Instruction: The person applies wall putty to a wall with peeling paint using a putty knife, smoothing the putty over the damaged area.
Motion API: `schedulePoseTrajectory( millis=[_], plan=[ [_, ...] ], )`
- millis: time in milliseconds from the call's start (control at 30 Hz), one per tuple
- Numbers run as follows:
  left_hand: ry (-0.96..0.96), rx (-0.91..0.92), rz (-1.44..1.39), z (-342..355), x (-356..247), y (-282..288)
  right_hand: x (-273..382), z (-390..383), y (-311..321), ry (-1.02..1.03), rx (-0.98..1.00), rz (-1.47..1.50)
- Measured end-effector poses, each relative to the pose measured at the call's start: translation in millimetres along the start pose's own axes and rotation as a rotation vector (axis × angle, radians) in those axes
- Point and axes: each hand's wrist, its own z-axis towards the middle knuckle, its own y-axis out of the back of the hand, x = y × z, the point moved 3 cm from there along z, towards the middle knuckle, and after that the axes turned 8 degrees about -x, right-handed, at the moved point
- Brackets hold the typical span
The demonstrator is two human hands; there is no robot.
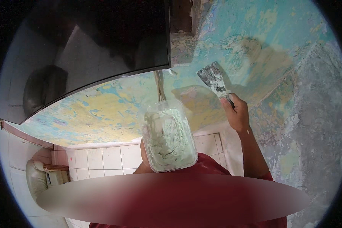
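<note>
At the far left, a pale padded seat (36, 180) with a brown wooden arm stands on white tiled floor (111, 157). Above it, a large dark glossy screen (102, 45) covers the upper left, its reflections dim. Beyond the screen's lower edge stretches a wall (98, 110) of flaking yellow and turquoise paint. In the middle, the left hand (143, 161) holds a clear plastic tub (169, 138) by its left side, fingers clamped on it though mostly hidden behind. Pale greenish-white paste (174, 148) coats the tub's inside, and thin cables (160, 85) show just above its rim. Right of the tub, a putty knife (212, 78) points up and left, its broad blade smeared white; whether it touches the wall I cannot tell. The right hand (238, 114) has its fingers closed round the handle. Farthest right runs a rough grey plastered strip (319, 114).
</note>
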Motion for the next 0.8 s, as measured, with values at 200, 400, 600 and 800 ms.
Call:
schedulePoseTrajectory(
  millis=[200, 400, 600, 800],
  plan=[
    [0.055, 0.062, 0.004, 7, 4, -10, 56, 31, -23, 0.06, -0.012, 0.17],
    [0.053, 0.054, 0.007, 6, 5, -10, 4, 14, -42, -0.055, -0.008, 0.147],
    [0.053, 0.048, 0.031, 9, 2, -14, 20, 4, -54, -0.101, -0.031, 0.421],
    [0.066, 0.038, 0.055, 16, -1, -7, 13, 32, -82, -0.143, -0.046, 0.309]
  ],
)
